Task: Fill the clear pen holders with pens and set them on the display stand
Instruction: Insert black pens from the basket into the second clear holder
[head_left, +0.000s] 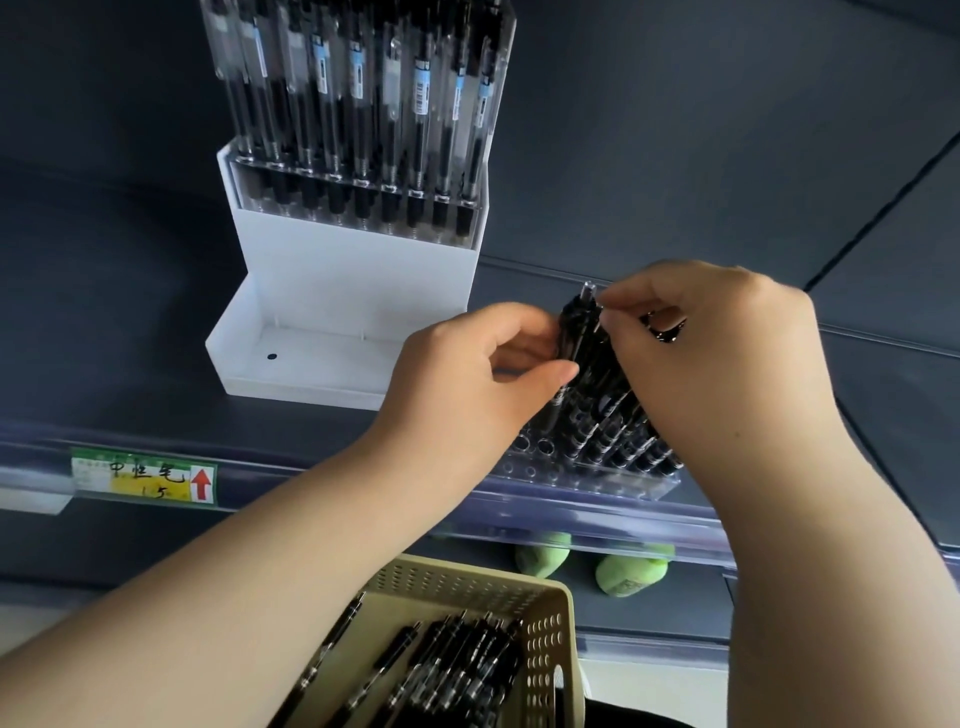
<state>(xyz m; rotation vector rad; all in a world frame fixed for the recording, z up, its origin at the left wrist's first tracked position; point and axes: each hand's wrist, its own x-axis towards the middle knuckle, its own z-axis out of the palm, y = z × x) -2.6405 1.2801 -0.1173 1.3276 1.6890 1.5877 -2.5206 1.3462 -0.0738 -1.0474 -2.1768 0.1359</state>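
Evidently filling is under way: the left hand (467, 379) grips the standing pens (597, 374) and the right hand (717, 353) pinches one pen's top, close together over the clear pen holder (597, 480) at the shelf edge. Next, that pen needs a free hole; then the holder probably goes on the display stand (332, 291).

At the shelf's (130, 312) front edge stands a clear pen holder (597, 480), partly filled (holes at its left end are bare). The left grip (467, 374) and right grip (717, 353) both clasp its black pens (597, 395). Toward the rear, a white display stand (337, 270) carries a full holder (358, 104). Below the edge, a beige basket (545, 623) holds loose pens (452, 670).
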